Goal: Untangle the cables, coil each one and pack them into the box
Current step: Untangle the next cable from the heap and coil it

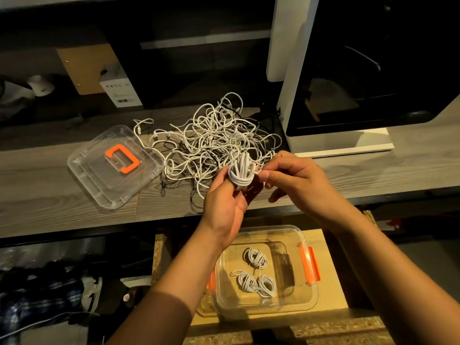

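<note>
Above shelf (pixel 62 215) edge, left hand (pixel 224 200) seemingly grips coil (pixel 241 174).

White cables (pixel 211 140), clear lid (pixel 114 168) with orange handle (pixel 122 158), grey wood-grain shelf (pixel 49 195).

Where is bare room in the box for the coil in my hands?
Inside the clear plastic box with orange latches, the floor between the three white coils and the right latch wall looks bare. The left part is crowded with coils, partly behind an arm.
</note>
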Tool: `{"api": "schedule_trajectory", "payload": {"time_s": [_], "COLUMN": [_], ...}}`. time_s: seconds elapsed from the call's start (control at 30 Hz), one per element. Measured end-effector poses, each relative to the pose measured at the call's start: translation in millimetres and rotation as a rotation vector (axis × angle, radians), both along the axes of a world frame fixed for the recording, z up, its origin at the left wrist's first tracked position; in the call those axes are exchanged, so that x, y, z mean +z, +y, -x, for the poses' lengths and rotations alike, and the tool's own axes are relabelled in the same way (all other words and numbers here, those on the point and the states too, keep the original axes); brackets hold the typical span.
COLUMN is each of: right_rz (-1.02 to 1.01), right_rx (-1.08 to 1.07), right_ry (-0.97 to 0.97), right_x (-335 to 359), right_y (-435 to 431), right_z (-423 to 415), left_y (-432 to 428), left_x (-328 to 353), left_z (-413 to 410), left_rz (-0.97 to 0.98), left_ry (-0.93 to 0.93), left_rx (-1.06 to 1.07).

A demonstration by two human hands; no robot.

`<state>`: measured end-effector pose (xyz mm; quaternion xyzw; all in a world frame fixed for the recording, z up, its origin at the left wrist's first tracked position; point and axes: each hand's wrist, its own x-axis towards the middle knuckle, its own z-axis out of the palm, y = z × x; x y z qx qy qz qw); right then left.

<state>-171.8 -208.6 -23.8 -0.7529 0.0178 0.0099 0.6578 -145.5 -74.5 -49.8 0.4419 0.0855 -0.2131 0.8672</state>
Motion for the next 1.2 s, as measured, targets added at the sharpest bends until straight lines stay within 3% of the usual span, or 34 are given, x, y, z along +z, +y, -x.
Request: {"api": "schedule_trajectory", "payload": {"time_s": [0.17,0.27,0.4,0.6,0.7,0.9,1.07,1.2], "right_rz": [0.066,-0.044,-0.210,-0.139,0.069,0.351,0.382,0.374], "right_rx": [0.041,0.008,-0.108,-0.090,-0.027,-0.140,-0.106,-0.248], "right_ry": [-0.005,0.006,0.021,0.019,-0.035,-0.144,-0.117,-0.229], "right_x": [3,-2,-11,-16,-20,-19,-23,-31], "right_y": [-4,-2,2,4,3,4,2,8], "right_z": [0,2,8,14,15,13,10,10], "left_y": [0,-3,0,6,5,2,2,-2], "left_x": [3,6,-4,-7,-7,-8,-7,-8], "left_z": [5,4,2,8,8,13,19,17], "left_rz": [-0.055,-0.205,-0.545,-0.999,-1.067,-1.121,-1.154,-1.151], "left_ry": [-0.068,-0.186,-0.432,-0.694,-0.706,-0.699,-0.829,-0.727], "left_rx": [-0.047,-0.042,-0.007,-0.010,-0.022,-0.097,-0.169,-0.175]}}
